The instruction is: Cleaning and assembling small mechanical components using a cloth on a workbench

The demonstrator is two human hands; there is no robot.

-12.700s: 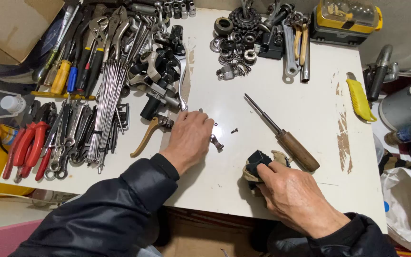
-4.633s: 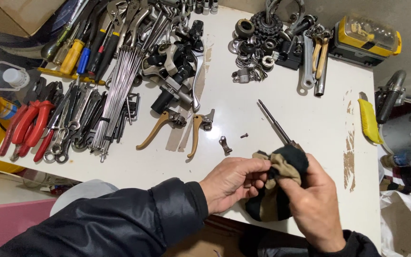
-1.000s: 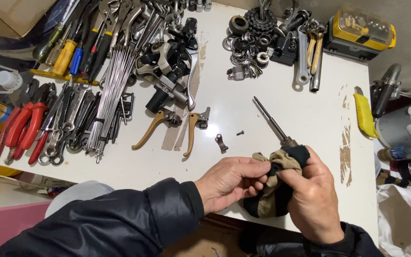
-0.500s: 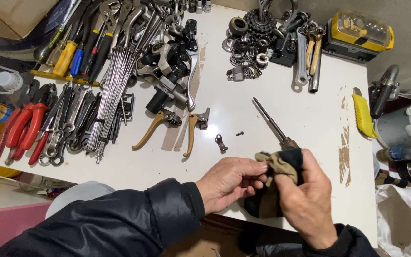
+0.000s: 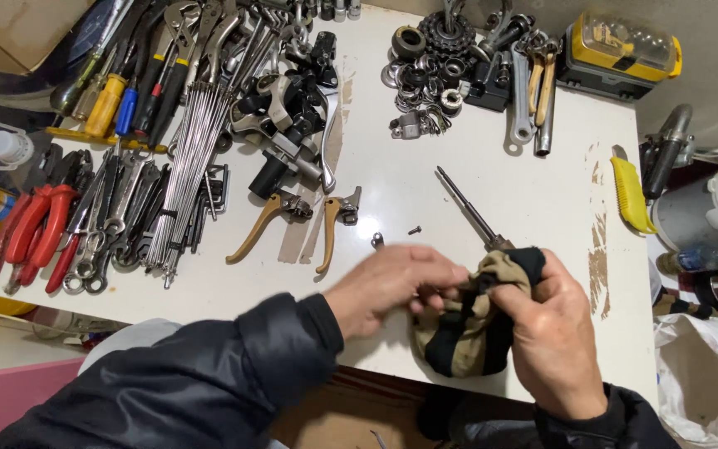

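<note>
- The right hand [image 5: 554, 337] grips a tan-and-black rag [image 5: 471, 320] wrapped over a screwdriver [image 5: 469, 209] at the table's [image 5: 475, 175] near edge.
- The left hand [image 5: 396, 283], blurred, pinches the rag's left side.
- Two bronze brake levers [image 5: 292, 224] lie just beyond.

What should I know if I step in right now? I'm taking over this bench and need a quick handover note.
Right hand: holds a black and tan rag bunched around the handle of a screwdriver, whose shaft points up and away over the white table.
Left hand: fingers at the rag, blurred; what they pinch cannot be told.
Nearby: two bronze brake levers and a small screw lie loose beyond the hands.
Done: screwdriver picked up and wrapped.
Left: rubbing looks unfinished; nothing set down yet.
</note>
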